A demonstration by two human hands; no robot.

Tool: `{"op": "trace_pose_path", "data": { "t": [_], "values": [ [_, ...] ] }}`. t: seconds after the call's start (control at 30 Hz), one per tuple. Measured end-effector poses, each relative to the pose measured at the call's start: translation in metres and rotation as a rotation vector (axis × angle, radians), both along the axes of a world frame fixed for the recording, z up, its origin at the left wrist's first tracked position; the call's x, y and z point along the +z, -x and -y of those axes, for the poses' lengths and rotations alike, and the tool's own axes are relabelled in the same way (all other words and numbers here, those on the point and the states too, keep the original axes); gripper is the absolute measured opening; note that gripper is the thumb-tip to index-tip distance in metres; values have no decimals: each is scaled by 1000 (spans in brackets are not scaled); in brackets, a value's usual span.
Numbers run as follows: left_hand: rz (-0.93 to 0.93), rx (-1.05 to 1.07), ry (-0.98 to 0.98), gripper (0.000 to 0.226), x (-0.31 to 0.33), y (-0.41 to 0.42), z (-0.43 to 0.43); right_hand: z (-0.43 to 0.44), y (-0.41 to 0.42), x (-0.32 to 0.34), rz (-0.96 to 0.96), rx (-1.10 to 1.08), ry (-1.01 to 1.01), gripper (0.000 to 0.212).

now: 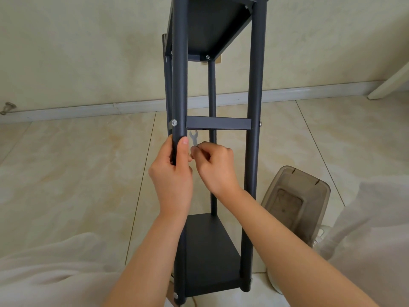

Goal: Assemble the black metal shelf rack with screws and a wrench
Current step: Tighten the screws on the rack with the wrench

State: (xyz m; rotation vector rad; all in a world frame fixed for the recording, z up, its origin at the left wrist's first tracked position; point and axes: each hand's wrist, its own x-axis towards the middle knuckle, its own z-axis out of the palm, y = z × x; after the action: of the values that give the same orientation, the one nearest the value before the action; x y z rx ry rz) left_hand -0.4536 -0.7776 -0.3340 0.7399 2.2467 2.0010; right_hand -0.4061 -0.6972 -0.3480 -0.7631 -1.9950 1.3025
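Observation:
The black metal shelf rack (254,89) stands upright in front of me, with one shelf up top, one near the floor and a black crossbar (218,123) in the middle. My left hand (174,173) grips the front left post just below a silver screw (174,123). My right hand (213,166) pinches a small flat silver wrench (194,138), its open jaw pointing up just under the crossbar's left end. Another screw (260,124) sits on the right post.
A translucent brown plastic container (296,196) lies on the tiled floor right of the rack. A white fan base (276,282) shows at the lower right. The wall and baseboard (88,109) run behind, with a doorstop (7,107) at far left. Pale fabric covers my legs.

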Motion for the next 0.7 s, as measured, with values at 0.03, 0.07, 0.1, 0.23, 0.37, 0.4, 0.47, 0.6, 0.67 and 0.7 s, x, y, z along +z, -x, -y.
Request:
{"op": "trace_pose_path", "data": {
  "t": [0.03,0.07,0.1,0.23,0.37,0.4,0.47,0.6,0.67,0.7],
  "values": [
    [-8,-1,1,37,0,0,0,0,-1,4,-1,2,9,35],
    [-15,-2,1,34,0,-1,0,-1,-2,9,-2,5,15,34],
    [-20,-1,1,32,0,-2,0,-2,-3,13,-2,9,18,34],
    [-20,-4,-8,34,1,-3,0,-5,-5,26,-11,6,9,33],
    [-2,-4,-22,36,1,-2,1,-5,-8,31,-31,8,7,33],
    [-1,-4,-25,37,1,-2,1,-6,-8,32,-28,13,8,32],
    [3,-6,-31,39,0,-2,1,-7,-8,33,-18,28,11,31],
    [12,-5,-40,38,0,-1,1,-13,-6,39,36,67,8,31],
    [14,-6,-41,35,0,0,0,-15,-5,41,45,82,-7,32],
    [14,-4,-41,35,0,-1,1,-16,-5,41,41,87,-13,33]
  ]
}}
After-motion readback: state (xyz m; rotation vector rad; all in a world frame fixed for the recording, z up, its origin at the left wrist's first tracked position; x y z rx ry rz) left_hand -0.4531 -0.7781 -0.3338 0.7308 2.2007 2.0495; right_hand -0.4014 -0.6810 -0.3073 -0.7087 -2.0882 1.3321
